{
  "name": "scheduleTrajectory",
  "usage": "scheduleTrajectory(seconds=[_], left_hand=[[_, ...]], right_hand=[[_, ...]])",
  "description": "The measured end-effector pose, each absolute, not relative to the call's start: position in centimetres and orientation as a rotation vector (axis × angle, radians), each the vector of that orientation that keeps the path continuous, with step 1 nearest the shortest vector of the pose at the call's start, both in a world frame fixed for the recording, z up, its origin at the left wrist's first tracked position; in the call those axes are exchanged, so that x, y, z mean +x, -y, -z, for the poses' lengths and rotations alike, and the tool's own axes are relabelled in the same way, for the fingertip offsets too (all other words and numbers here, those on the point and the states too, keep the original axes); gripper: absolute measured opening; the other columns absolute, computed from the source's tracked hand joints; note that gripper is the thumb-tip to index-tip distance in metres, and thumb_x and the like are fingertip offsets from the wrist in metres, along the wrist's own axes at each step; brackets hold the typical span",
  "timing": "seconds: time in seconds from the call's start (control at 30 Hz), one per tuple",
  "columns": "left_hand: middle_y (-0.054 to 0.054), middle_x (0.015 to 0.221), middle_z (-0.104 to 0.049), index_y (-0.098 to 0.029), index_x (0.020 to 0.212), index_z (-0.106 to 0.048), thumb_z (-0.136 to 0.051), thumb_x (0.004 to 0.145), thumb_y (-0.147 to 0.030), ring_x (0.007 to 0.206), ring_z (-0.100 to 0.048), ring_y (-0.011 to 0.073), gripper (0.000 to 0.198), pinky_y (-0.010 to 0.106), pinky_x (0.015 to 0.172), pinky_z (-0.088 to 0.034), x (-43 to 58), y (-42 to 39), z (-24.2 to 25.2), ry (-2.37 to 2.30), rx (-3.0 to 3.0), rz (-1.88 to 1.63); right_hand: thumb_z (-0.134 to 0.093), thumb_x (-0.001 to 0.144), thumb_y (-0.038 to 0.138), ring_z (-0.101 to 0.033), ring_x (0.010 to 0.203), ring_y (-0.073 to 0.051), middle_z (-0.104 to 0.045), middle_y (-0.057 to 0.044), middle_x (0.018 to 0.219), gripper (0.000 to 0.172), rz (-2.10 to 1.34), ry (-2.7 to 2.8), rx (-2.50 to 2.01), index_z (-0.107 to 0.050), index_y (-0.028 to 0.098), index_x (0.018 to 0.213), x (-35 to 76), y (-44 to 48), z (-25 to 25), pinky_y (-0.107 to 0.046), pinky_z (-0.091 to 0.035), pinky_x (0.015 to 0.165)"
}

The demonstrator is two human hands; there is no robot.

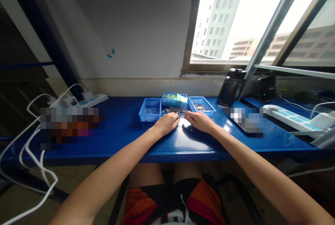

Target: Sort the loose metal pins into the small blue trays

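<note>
Overexposed window (243,15), white glare on desktop (188,142), dim left side.

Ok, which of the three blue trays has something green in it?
The middle tray, set farthest back: green material shows in it, whereas the left tray and right tray hold loose metal pieces.

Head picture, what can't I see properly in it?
Head view: heaped thin silver metal pieces, too small to identify.
Head view: whether the bare left hand holds anything; its own back hides the grip.
Head view: dark flat rectangular object, blurred by coloured squares.
</note>
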State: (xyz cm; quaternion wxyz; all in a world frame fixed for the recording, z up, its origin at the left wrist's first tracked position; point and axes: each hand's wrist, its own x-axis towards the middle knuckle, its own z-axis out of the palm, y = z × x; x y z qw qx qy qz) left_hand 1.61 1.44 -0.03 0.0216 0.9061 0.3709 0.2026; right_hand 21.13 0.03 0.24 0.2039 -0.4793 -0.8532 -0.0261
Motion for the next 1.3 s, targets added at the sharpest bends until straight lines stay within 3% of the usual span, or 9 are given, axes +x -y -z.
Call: scheduleTrajectory(seconds=[0.43,0.6,0.8,1.07,1.3], left_hand=[[0.002,0.091,-0.058,-0.020,0.095,-0.058,-0.041,0.086,-0.026,0.084,-0.058,0.0131,0.020,0.023,0.077,-0.045,1.6,-0.6,-0.9,-1.037,2.798,-0.744],[0.003,0.090,-0.059,-0.018,0.091,-0.054,-0.047,0.079,-0.023,0.082,-0.058,0.0148,0.014,0.024,0.073,-0.046,1.8,-0.2,-1.1,-1.016,2.807,-0.746],[0.003,0.081,-0.063,-0.018,0.090,-0.051,-0.046,0.081,-0.028,0.075,-0.061,0.0181,0.014,0.026,0.065,-0.046,1.7,-0.2,-1.0,-1.203,2.829,-0.572],[0.005,0.090,-0.064,-0.020,0.093,-0.056,-0.040,0.087,-0.030,0.084,-0.061,0.0184,0.019,0.025,0.070,-0.047,1.7,-0.5,-0.7,-1.197,2.864,-0.508],[0.007,0.085,-0.065,-0.017,0.086,-0.057,-0.036,0.089,-0.032,0.079,-0.062,0.0195,0.026,0.026,0.068,-0.047,1.5,-0.8,-0.4,-1.225,2.848,-0.520]], right_hand=[[-0.034,0.091,0.031,-0.057,0.062,-0.014,-0.064,-0.005,0.071,0.029,-0.043,2.501,-1.219,-0.060,0.017,0.086,20.8,0.1,-0.1,-0.022,-0.036,0.060],[-0.038,0.089,0.032,-0.057,0.061,-0.014,-0.062,-0.003,0.066,0.027,-0.029,2.494,-1.264,-0.059,0.018,0.098,20.7,0.2,-0.2,-0.022,-0.035,0.059],[-0.041,0.087,0.032,-0.050,0.051,-0.011,-0.058,0.001,0.058,0.028,-0.001,2.470,-1.287,-0.055,0.019,0.108,20.8,0.5,-0.6,-0.021,-0.032,0.054],[-0.038,0.089,0.034,-0.049,0.051,-0.011,-0.058,0.000,0.058,0.027,-0.008,2.488,-1.255,-0.059,0.019,0.096,20.7,0.6,-0.7,-0.021,-0.031,0.053],[-0.039,0.088,0.028,-0.051,0.054,-0.011,-0.059,-0.001,0.060,0.022,0.053,2.462,-1.338,-0.059,0.019,0.094,21.0,0.2,-0.5,-0.021,-0.030,0.054]])
